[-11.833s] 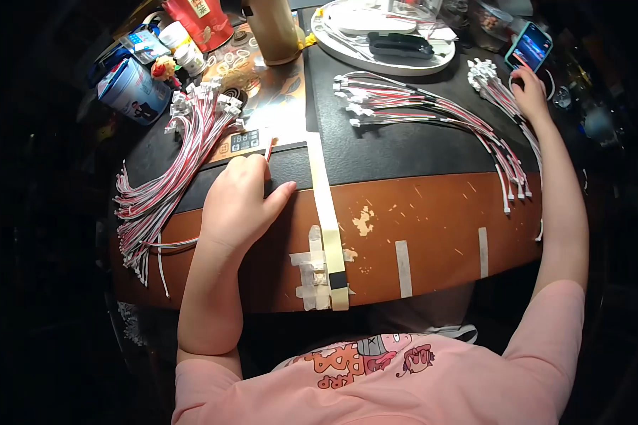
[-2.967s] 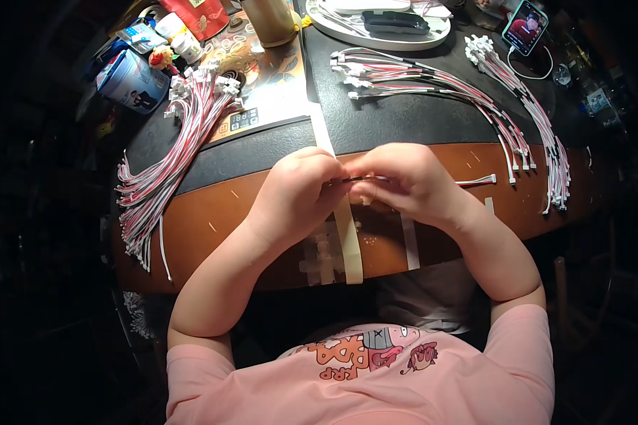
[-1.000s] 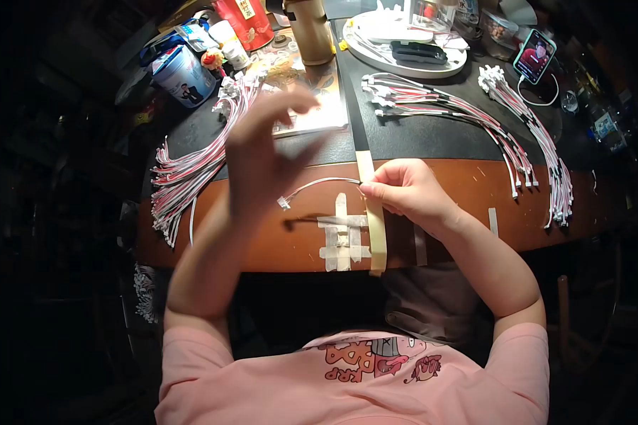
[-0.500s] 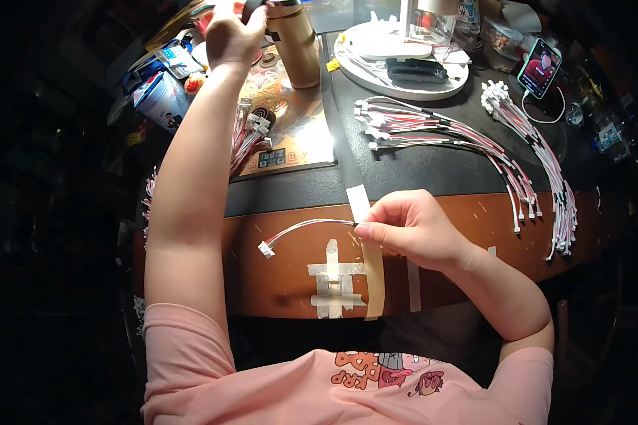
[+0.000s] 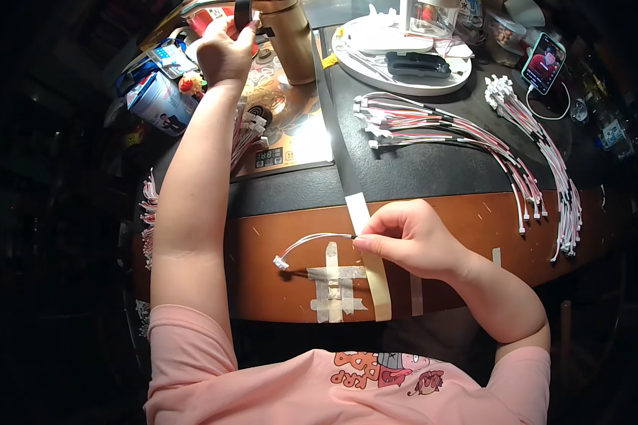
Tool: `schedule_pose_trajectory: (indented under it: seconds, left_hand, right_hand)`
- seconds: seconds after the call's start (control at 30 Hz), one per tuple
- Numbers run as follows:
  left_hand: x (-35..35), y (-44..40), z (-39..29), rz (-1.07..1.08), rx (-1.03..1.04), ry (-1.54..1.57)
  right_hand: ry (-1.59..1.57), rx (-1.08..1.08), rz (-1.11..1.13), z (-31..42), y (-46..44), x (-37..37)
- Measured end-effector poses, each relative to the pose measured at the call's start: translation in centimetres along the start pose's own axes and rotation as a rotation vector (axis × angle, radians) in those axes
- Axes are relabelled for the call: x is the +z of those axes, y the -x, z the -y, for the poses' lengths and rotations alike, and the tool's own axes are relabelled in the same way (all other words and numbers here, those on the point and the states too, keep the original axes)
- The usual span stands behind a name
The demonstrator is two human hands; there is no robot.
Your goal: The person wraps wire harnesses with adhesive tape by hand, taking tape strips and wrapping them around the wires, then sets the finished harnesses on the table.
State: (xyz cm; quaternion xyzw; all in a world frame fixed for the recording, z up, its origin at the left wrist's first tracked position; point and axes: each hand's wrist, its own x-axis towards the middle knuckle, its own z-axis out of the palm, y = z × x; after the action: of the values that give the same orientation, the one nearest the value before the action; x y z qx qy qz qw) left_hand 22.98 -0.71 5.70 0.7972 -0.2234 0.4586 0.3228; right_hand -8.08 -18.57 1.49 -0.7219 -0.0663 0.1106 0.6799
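My left hand [image 5: 225, 58] is stretched far forward, its fingers closed on a black roll [image 5: 243, 13] beside the tan bottle [image 5: 288, 44]. Between thumb and fingertips, my right hand [image 5: 406, 237] pinches a short cable [image 5: 315, 236] with white and red wires. The cable arches to the left and ends in a white connector [image 5: 281, 263] above the brown table edge. Just under the pinching fingers runs a pale tape strip [image 5: 377, 283]. Crossed pieces of tape [image 5: 335, 306] stick to the table left of that strip.
Cable bundles [image 5: 461, 127] lie on the black mat, another [image 5: 546, 152] farther right, and more [image 5: 247, 138] partly behind my left arm. A round white tray [image 5: 411, 86], a phone [image 5: 544, 65] and a blue-white tub [image 5: 161, 105] stand farther back.
My left hand has gone from above the front of the table to the back left and closed on the black roll. My right hand still pinches the cable.
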Motion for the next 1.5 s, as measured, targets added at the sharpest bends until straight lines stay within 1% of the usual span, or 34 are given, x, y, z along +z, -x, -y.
schedule_pose_trajectory:
  seconds: [0.07, 0.27, 0.4, 0.57, 0.77, 0.9, 0.93, 1.07, 1.27, 1.4, 1.5]
  left_hand:
    - [0.2, 0.6, -0.2, -0.056, 0.053, 0.029]
    - [1.5, 0.9, 0.3, -0.124, 0.057, 0.149]
    - [1.9, 1.2, -0.9, -0.150, -0.198, 0.305]
    - [2.6, 0.8, 0.9, -0.222, -0.246, 0.344]
    - [1.2, -0.7, 1.6, -0.207, -0.310, 0.326]
    - [1.8, -0.9, 3.8, -0.189, -0.293, 0.495]
    - [1.6, -0.8, 3.5, -0.189, -0.293, 0.495]
    - [0.2, -0.2, 1.4, -0.222, -0.331, 0.281]
    - [-0.1, 0.3, 1.3, -0.249, -0.289, 0.310]
    - [0.6, 0.3, 1.7, -0.315, -0.209, 0.257]
    - [0.4, 0.2, 0.7, -0.282, -0.260, 0.271]
  right_hand:
    - [0.013, 0.004, -0.003, -0.1, 0.2, 0.0]
    - [0.036, 0.005, 0.002, 0.0, 0.2, -0.3]
    - [0.073, -0.024, 0.017, 0.3, 0.5, -0.2]
    - [0.049, -0.040, -0.001, 0.4, 0.7, -0.3]
    - [0.025, -0.074, -0.022, 0.8, 0.7, -0.3]
    - [-0.001, -0.140, -0.065, 0.4, 0.5, 0.0]
    - [-0.001, -0.140, -0.065, 0.3, 0.6, 0.0]
    - [-0.001, -0.132, -0.095, 0.4, 0.4, 0.0]
    - [0.051, -0.145, -0.116, 0.4, 0.3, 0.1]
    - [-0.008, -0.123, -0.117, 0.3, 0.2, 0.0]
    - [0.006, -0.125, -0.134, 0.3, 0.3, -0.1]
